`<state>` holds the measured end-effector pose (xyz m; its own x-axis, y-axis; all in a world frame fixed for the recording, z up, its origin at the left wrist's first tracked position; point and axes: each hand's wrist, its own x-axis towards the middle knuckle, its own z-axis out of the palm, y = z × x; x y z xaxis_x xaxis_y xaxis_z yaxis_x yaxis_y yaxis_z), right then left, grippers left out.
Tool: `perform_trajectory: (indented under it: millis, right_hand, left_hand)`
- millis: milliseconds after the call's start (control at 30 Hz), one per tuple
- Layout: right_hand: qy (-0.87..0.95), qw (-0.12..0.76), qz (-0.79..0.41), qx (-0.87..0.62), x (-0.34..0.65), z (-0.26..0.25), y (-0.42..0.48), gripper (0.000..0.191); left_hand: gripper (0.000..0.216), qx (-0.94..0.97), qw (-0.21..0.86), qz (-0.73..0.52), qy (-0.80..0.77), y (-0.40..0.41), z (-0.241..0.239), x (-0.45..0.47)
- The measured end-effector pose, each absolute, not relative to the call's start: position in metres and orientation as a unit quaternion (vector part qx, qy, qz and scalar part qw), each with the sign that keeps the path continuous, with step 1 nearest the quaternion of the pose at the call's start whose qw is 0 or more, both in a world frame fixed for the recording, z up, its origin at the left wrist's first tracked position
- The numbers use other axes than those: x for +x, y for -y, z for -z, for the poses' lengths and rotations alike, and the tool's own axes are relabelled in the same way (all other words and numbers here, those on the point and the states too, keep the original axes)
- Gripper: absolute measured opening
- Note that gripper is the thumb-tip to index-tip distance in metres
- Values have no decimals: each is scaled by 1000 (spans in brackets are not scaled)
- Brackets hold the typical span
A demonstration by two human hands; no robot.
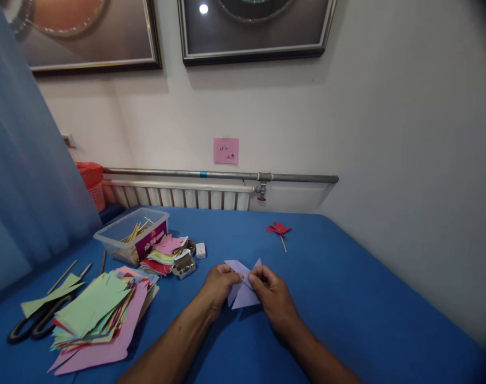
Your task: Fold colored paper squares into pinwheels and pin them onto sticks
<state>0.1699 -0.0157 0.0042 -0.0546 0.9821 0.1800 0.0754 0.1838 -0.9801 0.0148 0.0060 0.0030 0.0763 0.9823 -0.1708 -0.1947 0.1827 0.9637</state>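
Observation:
A pale purple folded paper piece [243, 296] with pointed flaps lies on the blue table [347, 298] in front of me. My left hand [218, 285] pinches its left flap, fingers closed on the paper. My right hand [272, 296] pinches the middle and right side, fingers curled onto it. Both hands rest low on the table. A finished red paper pinwheel [278, 230] on a stick lies farther back, to the right.
At left lie a stack of coloured paper sheets [102, 312], black scissors [34, 322], loose sticks, and a clear plastic box [133, 234] of sticks. Small paper squares [162, 256] and a tin of pins [183, 266] sit beside it. A radiator and wall stand behind.

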Motion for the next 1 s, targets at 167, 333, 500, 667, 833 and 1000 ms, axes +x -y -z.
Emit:
perform_trajectory:
  millis: [167,333,500,667,833,1000]
  right_hand:
    - [573,511,-431,-475,168,4,13,30]
    - [564,527,-402,-492,166,8,11,28]
    - [565,544,-394,-479,165,7,11,30]
    - [607,517,-384,-466,175,-9,15,35]
    - [642,475,-427,-425,191,-28,21,29]
    - [637,458,-460,-415,196,-24,16,22]
  left_hand:
    - [24,401,618,-492,-463,-3,-6,17]
    - [25,395,622,-488,-468,-2,-5,20]
    - [23,396,617,-493,-469,-2,-5,22]
    - [22,372,614,-502,-481,0,-12,21]
    - [21,358,618,-511,-478,0,-20,16]
    - [17,359,623,-504,-479,0,-24,14]
